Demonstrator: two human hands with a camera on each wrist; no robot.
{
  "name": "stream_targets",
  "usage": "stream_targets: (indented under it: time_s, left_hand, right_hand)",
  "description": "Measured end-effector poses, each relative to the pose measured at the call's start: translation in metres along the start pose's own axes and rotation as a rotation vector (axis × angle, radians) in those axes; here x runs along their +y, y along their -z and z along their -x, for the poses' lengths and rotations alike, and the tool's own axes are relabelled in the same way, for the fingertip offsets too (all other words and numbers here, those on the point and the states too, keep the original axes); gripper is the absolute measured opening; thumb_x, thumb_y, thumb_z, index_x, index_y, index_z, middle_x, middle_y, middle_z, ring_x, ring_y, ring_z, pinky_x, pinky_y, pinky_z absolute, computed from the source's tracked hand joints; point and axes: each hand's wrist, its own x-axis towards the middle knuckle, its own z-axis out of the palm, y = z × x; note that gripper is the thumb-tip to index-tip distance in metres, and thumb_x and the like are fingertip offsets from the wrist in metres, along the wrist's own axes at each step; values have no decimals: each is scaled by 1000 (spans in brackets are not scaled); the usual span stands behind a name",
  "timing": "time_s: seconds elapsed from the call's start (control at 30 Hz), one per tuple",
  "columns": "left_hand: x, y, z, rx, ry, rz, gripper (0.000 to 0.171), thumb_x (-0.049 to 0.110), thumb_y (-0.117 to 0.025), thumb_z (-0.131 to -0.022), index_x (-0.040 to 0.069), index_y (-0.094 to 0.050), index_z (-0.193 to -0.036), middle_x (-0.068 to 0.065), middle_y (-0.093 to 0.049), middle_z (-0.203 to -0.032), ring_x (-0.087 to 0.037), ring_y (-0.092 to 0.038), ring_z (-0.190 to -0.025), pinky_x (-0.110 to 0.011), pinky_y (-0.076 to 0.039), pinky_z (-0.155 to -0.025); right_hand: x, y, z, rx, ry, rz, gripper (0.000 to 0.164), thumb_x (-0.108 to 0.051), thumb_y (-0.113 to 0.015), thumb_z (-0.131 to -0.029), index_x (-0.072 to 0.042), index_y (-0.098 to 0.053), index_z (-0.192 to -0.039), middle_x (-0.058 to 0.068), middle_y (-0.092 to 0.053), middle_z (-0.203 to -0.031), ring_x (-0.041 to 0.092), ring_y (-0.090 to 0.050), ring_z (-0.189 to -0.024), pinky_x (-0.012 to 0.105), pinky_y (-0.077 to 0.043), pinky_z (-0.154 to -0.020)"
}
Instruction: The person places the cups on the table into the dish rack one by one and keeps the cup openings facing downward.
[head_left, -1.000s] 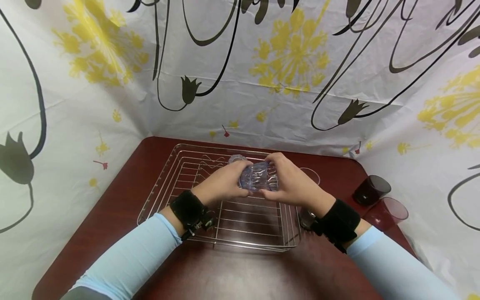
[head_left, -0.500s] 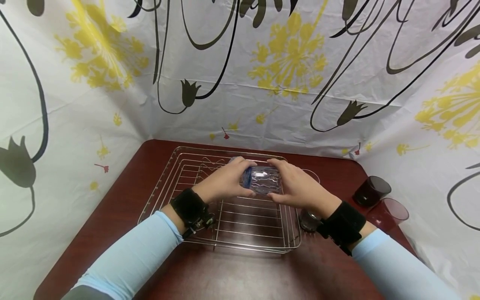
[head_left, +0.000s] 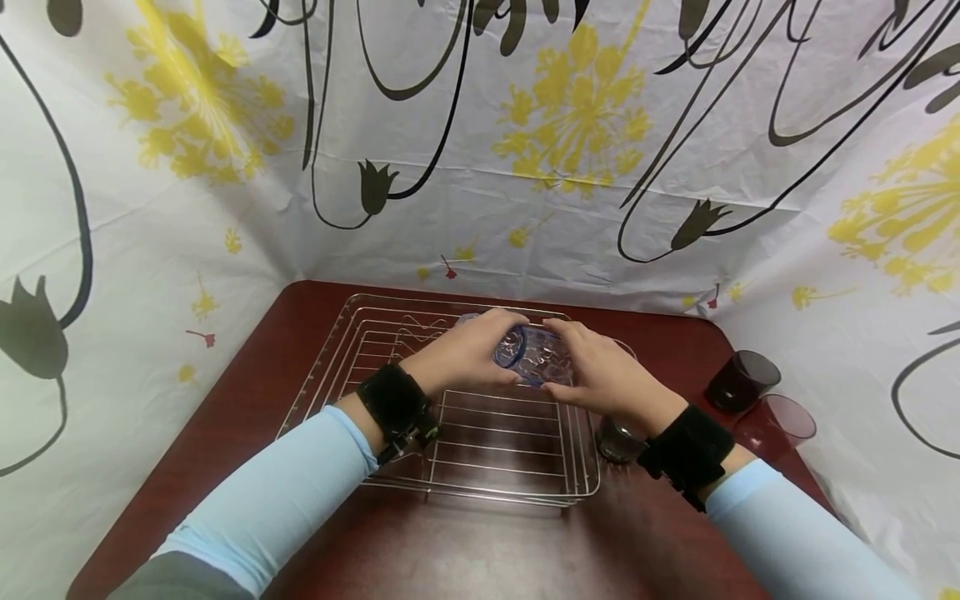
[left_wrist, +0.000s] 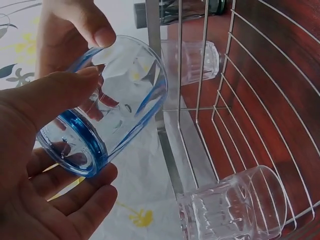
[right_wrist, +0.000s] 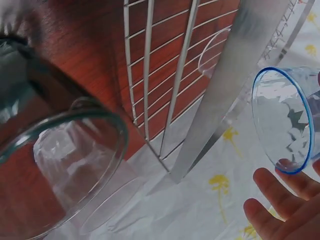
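Note:
A clear blue-tinted drinking glass [head_left: 542, 357] lies on its side between both hands, above the wire dish rack [head_left: 495, 498]. My left hand [head_left: 468, 352] holds it around the base, its thumb along the wall and its fingers beneath, as the left wrist view shows. At the rim end my right hand [head_left: 606, 368] grips the same glass [left_wrist: 122, 95], with the thumb right at the edge. In the right wrist view the blue rim [right_wrist: 261, 71] faces the camera, with right-hand fingers [right_wrist: 280, 197] below it. Behind the left hand, another clear glass [head_left: 467, 318] is mostly hidden.
To the rack's right stand a dark glass [head_left: 744, 381], a reddish glass [head_left: 776, 427] and a glass [head_left: 618, 442] partly covered by the right wrist. Another clear rim [head_left: 628, 348] shows behind the right hand. A patterned sheet [head_left: 450, 217] encloses the table [head_left: 262, 375].
The glass has turned in the hands, bringing its round base into the head view. My left hand has shifted slightly right and rotated with it; the right hand has moved a little right.

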Motion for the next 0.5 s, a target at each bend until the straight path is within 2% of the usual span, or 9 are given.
stream_targets:
  time_s: [0.17, 0.3, 0.5]
  left_hand:
    - [-1, -2, -4, -6, 0, -26, 82, 38, -84, -81, 16, -44, -150, -5, -49, -146, -19, -56, -125, -37, -49, -101]
    - [-3, -4, -7, -11, 31, -40, 82, 39, -84, -81, 16, -44, -150, -5, -51, -145, -19, -56, -123, -37, -49, -101]
    - [-4, -7, -9, -37, 56, -39, 82, 38, -83, -81, 15, -45, -150, -5, -51, -146, -19, -57, -122, -37, -49, -101]
  right_hand:
    - [8, -1, 3, 46, -10, 12, 91, -48, -76, -84, -10, -32, -154, 17, -47, -146, 35, -53, -126, 56, -45, -101]
    - [18, -3, 3, 93, -22, 39, 88, -51, -73, -86, -8, -36, -152, 18, -48, -145, 39, -47, -132, 59, -40, -105]
    - [30, -4, 6, 63, -149, 65, 85, -63, -54, -95, -11, -29, -157, 18, -39, -155, 44, -29, -146, 70, -25, -111]
